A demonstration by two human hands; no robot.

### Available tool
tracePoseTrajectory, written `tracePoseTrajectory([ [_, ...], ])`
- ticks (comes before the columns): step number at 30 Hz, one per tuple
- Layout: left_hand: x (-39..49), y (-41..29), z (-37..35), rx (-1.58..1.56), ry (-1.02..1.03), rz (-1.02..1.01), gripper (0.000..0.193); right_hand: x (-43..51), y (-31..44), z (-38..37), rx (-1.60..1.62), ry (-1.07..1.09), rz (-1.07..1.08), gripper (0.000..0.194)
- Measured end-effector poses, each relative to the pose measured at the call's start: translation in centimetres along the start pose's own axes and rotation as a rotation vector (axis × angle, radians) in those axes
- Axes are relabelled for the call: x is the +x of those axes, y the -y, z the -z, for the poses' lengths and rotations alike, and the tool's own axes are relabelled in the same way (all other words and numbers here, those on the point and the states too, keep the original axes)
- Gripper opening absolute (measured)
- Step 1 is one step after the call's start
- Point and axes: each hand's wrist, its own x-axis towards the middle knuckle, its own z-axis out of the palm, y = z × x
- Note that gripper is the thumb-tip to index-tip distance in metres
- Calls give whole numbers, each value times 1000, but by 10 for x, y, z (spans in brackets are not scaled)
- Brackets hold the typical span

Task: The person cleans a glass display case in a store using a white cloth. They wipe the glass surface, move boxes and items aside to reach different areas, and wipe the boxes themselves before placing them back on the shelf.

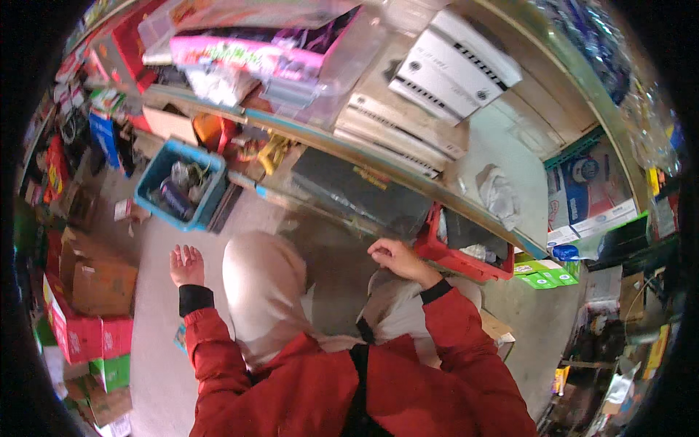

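Observation:
My left hand (187, 265) hangs over the floor beside my left knee, palm up. Its fingers are loosely bent and nothing lies in it. Above my right knee is my right hand (401, 262), back upward and fingers relaxed, with no object visible in it. A red plastic basket (464, 265) holding white and dark items stands just past that hand on the lower shelf. Up ahead of my left hand sits a blue plastic bin (210, 205) with a dark can and crumpled scraps inside. A large black flat case or box (360, 188) lies on the lower shelf before me.
The upper shelf's edge (355, 153) crosses in front, carrying white printed cartons (453, 68), a clear plastic tub (355, 60) and a pink box (246, 57). Cardboard boxes (104, 287) and a pink-red carton (87, 333) are stacked at left. Green boxes (549, 276) stand at right.

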Motion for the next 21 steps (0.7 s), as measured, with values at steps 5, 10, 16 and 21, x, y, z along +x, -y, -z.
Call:
tracePoseTrajectory([
  [5,-64,35,-115,268,387,66,18,-12,36,38,307,-87,7,18],
  [10,-136,103,-182,613,857,-266,29,-33,58,84,360,-285,90,19],
  [16,-186,176,-210,976,1174,-521,14,-48,68,126,372,-599,145,17],
  [21,-206,204,-216,1271,1328,-1000,29,-56,55,138,598,-757,195,21],
])
